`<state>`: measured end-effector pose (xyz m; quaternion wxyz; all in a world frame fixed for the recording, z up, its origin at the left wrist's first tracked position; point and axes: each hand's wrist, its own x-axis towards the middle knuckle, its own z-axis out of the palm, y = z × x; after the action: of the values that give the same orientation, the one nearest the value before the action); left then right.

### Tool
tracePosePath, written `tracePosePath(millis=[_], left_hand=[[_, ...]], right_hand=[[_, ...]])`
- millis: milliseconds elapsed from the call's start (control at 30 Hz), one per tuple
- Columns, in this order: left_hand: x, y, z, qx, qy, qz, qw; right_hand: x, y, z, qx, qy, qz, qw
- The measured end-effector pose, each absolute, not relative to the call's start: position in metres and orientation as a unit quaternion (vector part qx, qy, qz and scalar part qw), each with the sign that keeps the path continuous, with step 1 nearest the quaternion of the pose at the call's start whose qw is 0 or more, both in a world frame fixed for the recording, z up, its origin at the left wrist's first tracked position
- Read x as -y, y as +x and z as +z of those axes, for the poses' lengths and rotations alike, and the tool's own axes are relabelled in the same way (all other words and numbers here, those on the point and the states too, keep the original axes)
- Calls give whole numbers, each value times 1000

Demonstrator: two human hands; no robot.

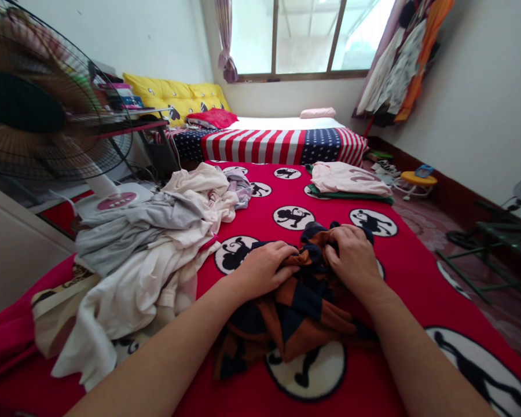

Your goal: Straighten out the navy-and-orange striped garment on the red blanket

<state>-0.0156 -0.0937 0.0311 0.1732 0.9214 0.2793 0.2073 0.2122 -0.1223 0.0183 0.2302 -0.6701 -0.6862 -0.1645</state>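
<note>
A crumpled garment in dark navy and rust-brown blocks point(304, 307) lies in front of me on the red bedspread point(252, 217). My left hand point(267, 266) is closed on its upper left part, thumb and fingers pinching the cloth. On the upper right part, my right hand point(351, 255) grips a bunched fold with curled fingers. The lower part of the garment spreads loosely toward me. Its exact kind is hard to tell while it is bunched up. Left of it sits a heap of white and grey clothes point(156, 231).
Folded clothes, pink over green point(347, 178), lie at the bed's far right. A spinning fan point(39, 110) stands at left. Beyond is another bed with a striped, starred cover point(264, 145). To the right are a yellow stool point(418, 178) and a green folding frame point(490, 243).
</note>
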Motion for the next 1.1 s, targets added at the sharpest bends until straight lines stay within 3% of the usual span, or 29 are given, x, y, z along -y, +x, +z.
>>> tracePosePath(millis=[1100], left_hand=[[94, -15, 32, -283, 920, 208, 172]], right_hand=[[122, 210, 18, 691, -668, -163, 223]])
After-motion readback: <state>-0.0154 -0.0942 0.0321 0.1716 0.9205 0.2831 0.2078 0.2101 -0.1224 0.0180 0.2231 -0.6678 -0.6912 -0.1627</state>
